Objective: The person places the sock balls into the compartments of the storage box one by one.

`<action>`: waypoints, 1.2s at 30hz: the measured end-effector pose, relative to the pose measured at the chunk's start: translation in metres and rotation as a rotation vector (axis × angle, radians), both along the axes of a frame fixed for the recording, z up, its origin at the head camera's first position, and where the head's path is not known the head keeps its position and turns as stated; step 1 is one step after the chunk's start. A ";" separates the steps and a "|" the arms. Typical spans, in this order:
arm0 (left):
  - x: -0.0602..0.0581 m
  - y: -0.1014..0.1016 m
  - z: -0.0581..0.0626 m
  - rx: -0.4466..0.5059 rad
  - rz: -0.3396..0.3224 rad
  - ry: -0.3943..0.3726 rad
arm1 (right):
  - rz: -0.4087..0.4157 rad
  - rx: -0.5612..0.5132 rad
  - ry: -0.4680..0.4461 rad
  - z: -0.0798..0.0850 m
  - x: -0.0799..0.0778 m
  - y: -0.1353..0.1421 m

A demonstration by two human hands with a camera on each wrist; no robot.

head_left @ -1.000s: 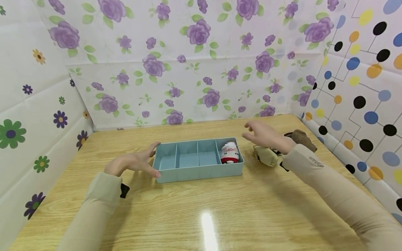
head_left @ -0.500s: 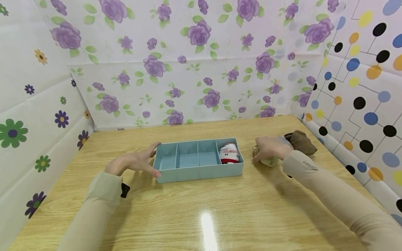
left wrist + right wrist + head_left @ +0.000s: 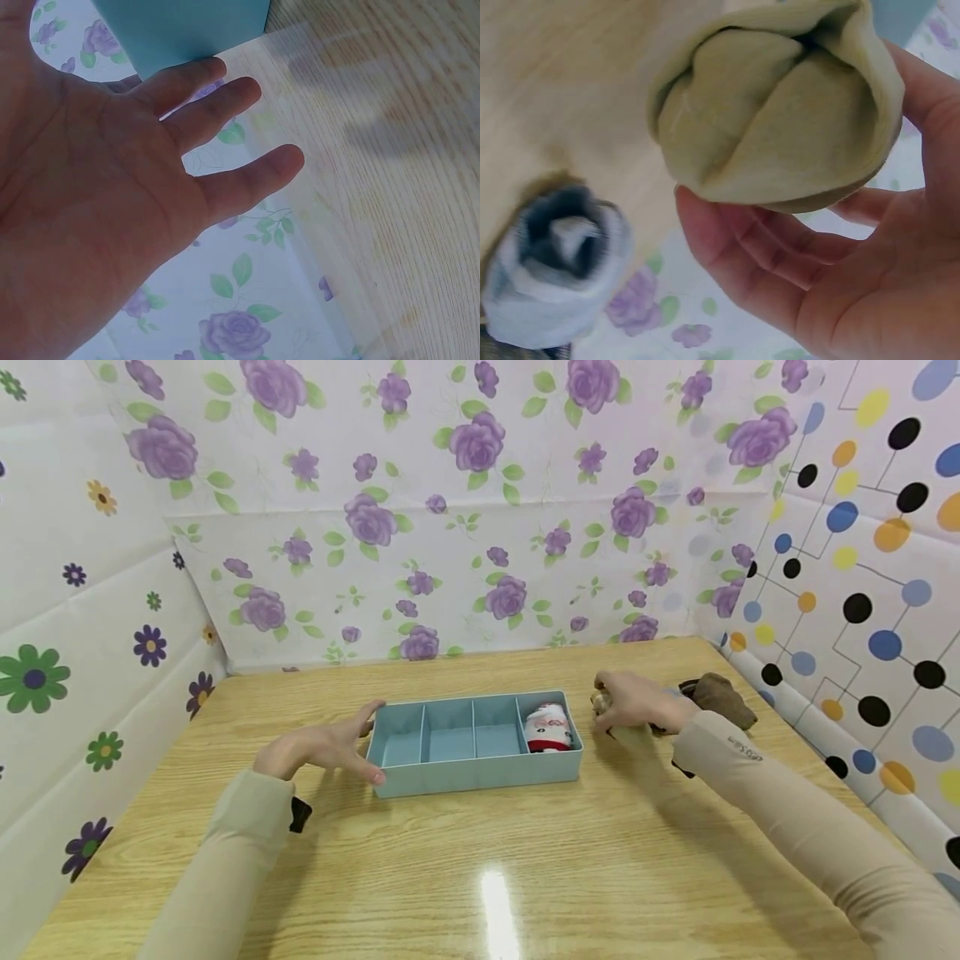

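My right hand [image 3: 637, 702] grips a rolled-up pair of beige socks [image 3: 772, 112], thumb on one side and curled fingers on the other. In the right wrist view the bundle appears raised off the table. My left hand [image 3: 322, 750], fingers spread and mostly straight, touches the left end of a blue-grey divided box [image 3: 480, 772]. Its thumb lies at the front corner, and a finger reaches the back corner. A rolled white-and-red sock bundle with a face pattern [image 3: 547, 728] fills the box's rightmost compartment; the other compartments hold nothing.
Behind my right hand lie a brown sock bundle [image 3: 722, 700] and something dark beside it. A pale blue-and-white rolled sock bundle [image 3: 551, 277] shows in the right wrist view. Patterned sheets hang at the back and sides of the wooden table [image 3: 420, 868].
My right hand came down onto the beige socks, took hold of them, and has shifted slightly left toward the box with them. The left hand and the box stay put.
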State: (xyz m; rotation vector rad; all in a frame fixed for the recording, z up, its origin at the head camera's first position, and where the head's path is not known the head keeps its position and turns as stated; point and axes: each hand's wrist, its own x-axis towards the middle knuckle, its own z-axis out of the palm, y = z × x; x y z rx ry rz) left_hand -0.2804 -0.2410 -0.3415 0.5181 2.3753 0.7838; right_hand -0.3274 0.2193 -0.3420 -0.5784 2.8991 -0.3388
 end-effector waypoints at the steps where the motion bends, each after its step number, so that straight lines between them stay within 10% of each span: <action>1: 0.000 0.000 0.000 -0.001 0.001 0.000 | 0.000 -0.010 0.011 0.003 0.000 -0.002; 18: -0.001 -0.001 -0.001 -0.012 0.011 -0.003 | 0.035 -0.074 0.093 0.051 -0.003 -0.046; 36: -0.001 0.001 0.000 -0.029 0.008 0.003 | 0.074 -0.155 0.054 0.054 0.002 -0.105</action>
